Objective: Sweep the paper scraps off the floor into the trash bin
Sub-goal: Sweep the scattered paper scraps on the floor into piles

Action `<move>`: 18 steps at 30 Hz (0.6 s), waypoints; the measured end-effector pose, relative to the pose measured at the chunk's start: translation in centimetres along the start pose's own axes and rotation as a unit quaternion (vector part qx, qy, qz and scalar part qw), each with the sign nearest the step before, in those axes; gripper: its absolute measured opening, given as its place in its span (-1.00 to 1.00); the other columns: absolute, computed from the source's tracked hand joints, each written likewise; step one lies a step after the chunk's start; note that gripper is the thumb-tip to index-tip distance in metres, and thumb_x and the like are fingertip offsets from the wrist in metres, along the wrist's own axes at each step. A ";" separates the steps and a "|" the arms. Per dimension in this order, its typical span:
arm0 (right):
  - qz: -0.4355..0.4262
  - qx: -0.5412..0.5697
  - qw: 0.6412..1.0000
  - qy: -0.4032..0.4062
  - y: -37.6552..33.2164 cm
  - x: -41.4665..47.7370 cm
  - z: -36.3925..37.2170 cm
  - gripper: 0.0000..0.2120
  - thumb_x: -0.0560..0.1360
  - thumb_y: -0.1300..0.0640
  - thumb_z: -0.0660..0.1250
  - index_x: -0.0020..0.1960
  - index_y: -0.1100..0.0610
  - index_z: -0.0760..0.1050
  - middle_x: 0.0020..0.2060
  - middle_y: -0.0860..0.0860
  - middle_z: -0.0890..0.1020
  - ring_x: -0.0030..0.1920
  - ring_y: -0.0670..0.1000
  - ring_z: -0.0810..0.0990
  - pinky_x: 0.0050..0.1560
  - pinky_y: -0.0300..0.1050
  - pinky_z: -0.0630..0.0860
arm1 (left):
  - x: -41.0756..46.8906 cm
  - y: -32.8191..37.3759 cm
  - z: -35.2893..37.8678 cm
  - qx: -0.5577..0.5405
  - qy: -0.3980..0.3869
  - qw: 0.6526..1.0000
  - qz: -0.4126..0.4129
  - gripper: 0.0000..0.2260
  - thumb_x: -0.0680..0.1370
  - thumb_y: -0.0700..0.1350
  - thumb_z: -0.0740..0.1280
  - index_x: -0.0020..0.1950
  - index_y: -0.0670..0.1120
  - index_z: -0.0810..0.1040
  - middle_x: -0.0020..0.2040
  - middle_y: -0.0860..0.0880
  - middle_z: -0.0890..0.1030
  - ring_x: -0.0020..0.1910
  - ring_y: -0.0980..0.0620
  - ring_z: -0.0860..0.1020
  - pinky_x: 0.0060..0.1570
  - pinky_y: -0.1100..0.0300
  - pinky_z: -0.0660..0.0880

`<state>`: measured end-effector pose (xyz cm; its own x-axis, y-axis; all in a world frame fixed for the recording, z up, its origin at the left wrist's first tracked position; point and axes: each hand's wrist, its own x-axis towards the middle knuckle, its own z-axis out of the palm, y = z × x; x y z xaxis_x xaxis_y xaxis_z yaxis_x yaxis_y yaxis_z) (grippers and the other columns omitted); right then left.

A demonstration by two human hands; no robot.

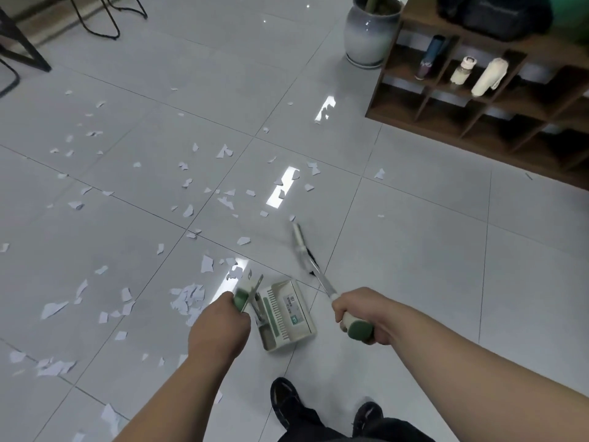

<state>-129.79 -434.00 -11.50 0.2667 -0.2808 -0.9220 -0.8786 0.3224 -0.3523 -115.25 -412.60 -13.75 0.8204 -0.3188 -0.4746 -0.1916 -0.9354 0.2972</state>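
Our left hand is curled tight round the green-capped metal handle of a cream plastic dustpan with a ribbed comb strip, which hangs low over the glossy grey tiled floor between our two arms. Our right hand is closed round the cream and green grip of a slim metal-shafted broom; its shaft slants forward and to the left, and its head is blurred, so we cannot tell whether it touches the tiles. The torn white paper scraps lie scattered across the floor, mostly ahead and to our left, with a thicker heap just left of the dustpan handle and stray bits further out toward the top left. Our black shoes stand on the tiles below the dustpan. At the upper right a dark brown wooden cubby shelf holds a few bottles, and a grey-and-white glazed ceramic pot stands beside its left end.
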 end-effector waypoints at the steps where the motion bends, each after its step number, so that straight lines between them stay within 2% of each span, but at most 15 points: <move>1: -0.001 0.005 1.000 -0.015 -1.0 -0.5 0.4 -0.83 0.32 0.28 0.35 -0.09 0.15 0.50 -0.30 0.15 0.54 -0.45 0.06 0.44 -0.42 -0.28 0.24 | 0.0 -0.6 -0.3 -0.005 0.001 1.000 -0.005 -0.96 0.50 -0.18 0.19 -0.15 -0.07 0.38 -0.24 -0.02 0.54 -0.28 -0.02 0.49 -0.37 0.16 0.30; 4: 0.004 0.026 0.999 -0.047 -3.9 -1.4 1.9 -0.86 0.35 0.29 0.31 -0.11 0.14 0.48 -0.40 0.12 0.54 -0.54 0.00 0.38 -0.46 -0.27 0.22 | -0.4 -2.1 -1.2 -0.025 0.011 0.999 -0.026 -0.97 0.49 -0.18 0.20 -0.15 -0.08 0.40 -0.24 -0.02 0.54 -0.28 -0.02 0.48 -0.36 0.15 0.32; 7: 0.000 0.024 0.997 -0.073 -5.6 -1.9 4.1 -0.85 0.35 0.28 0.30 -0.10 0.13 0.48 -0.42 0.10 0.54 -0.57 -0.03 0.40 -0.52 -0.28 0.23 | -0.7 -3.0 -2.0 -0.048 0.023 0.998 -0.042 -0.95 0.48 -0.19 0.20 -0.16 -0.07 0.41 -0.27 -0.02 0.54 -0.30 -0.01 0.49 -0.37 0.16 0.32; 11: -0.034 0.016 0.997 -0.073 -5.9 -1.8 5.9 -0.82 0.33 0.32 0.31 -0.07 0.20 0.51 -0.41 0.14 0.54 -0.55 0.02 0.41 -0.48 -0.28 0.24 | -0.7 -3.3 -2.7 -0.066 0.034 0.996 -0.053 -0.96 0.49 -0.15 0.22 -0.15 -0.03 0.43 -0.24 0.00 0.56 -0.26 -0.01 0.52 -0.34 0.17 0.38; 14: -0.050 0.029 0.997 -0.045 -6.1 -1.2 4.6 -0.79 0.27 0.35 0.32 -0.09 0.27 0.53 -0.35 0.18 0.56 -0.47 0.07 0.45 -0.46 -0.23 0.32 | -0.5 -2.8 -2.9 -0.066 0.037 0.996 -0.055 -0.96 0.50 -0.13 0.23 -0.14 -0.01 0.43 -0.23 0.03 0.56 -0.25 0.01 0.53 -0.31 0.17 0.41; 18: -0.038 0.141 0.989 -0.034 -7.1 -0.3 0.0 -0.68 0.36 0.39 0.27 0.11 0.32 0.48 -0.33 0.19 0.56 -0.47 0.03 0.52 -0.46 -0.18 0.47 | 0.4 0.2 -3.6 -0.059 0.037 0.997 -0.032 -0.90 0.50 -0.18 0.19 -0.18 0.00 0.37 -0.26 0.04 0.53 -0.29 0.04 0.47 -0.36 0.16 0.32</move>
<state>-123.64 -436.20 -8.74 0.3626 -0.2555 -0.8962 -0.7119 0.5446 -0.4433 -113.08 -412.39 -10.91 0.8677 -0.2431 -0.4336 -0.0772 -0.9276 0.3656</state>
